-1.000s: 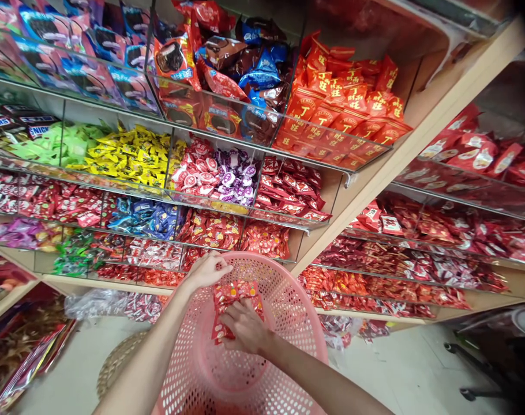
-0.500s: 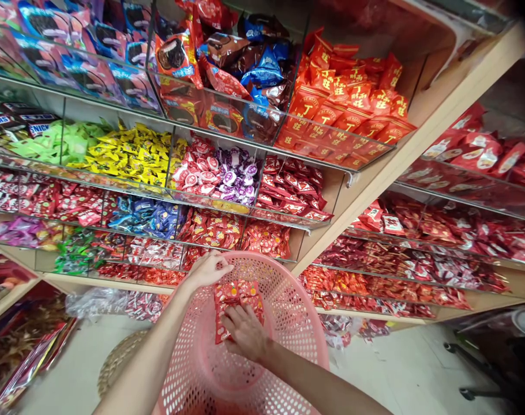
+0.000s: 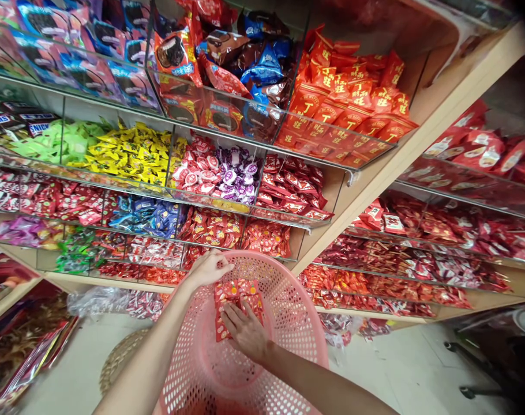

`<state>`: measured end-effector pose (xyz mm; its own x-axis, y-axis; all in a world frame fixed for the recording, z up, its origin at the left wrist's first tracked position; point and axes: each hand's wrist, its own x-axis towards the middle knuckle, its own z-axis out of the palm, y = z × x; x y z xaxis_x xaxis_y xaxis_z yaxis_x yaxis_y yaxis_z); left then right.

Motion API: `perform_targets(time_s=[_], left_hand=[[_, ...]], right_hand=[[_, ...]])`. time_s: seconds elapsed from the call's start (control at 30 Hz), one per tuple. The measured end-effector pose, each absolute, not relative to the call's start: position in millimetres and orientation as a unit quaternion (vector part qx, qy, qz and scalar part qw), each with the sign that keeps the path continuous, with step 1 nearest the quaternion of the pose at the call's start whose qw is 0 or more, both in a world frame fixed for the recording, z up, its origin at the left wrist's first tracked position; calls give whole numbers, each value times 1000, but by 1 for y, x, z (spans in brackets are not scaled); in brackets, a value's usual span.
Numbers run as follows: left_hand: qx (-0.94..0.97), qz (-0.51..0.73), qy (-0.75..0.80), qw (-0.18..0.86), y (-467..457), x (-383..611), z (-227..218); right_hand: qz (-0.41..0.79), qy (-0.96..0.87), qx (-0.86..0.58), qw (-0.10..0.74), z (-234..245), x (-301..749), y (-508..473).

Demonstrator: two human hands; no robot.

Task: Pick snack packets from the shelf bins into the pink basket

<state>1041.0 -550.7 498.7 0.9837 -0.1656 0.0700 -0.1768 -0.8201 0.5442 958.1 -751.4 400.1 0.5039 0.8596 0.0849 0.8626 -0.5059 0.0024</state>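
A pink perforated plastic basket (image 3: 288, 323) is tilted toward the shelves at the bottom centre. My left hand (image 3: 208, 268) grips its far rim, fingers curled over the edge. My right hand (image 3: 245, 331) is inside the basket, fingers spread and pressing several small red candy packets (image 3: 234, 294) against the basket's inner wall. The packets are red with yellow and orange marks. Both forearms reach in from the bottom of the view.
Slanted shelves with clear dividers hold wrapped sweets: red packets (image 3: 266, 236) just beyond the basket, blue ones (image 3: 147, 216), yellow ones (image 3: 128, 153), orange-red boxes (image 3: 344, 98). A second shelf unit (image 3: 439, 236) stands at right. A woven round object (image 3: 115, 360) lies on the pale floor.
My right hand has slid a little up and left inside the basket, fingers spreading flatter over the red packets. My left hand stays on the rim.
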Motion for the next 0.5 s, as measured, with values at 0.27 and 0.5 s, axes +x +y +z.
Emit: perform_targets(time_s=[0.27, 0.5], left_hand=[[955, 1, -83, 284, -551, 1041, 498], [954, 3, -81, 290, -551, 1040, 500]], right_hand=[[-65, -510, -857, 25, 391, 966, -758], [-44, -489, -871, 28, 404, 962, -757]])
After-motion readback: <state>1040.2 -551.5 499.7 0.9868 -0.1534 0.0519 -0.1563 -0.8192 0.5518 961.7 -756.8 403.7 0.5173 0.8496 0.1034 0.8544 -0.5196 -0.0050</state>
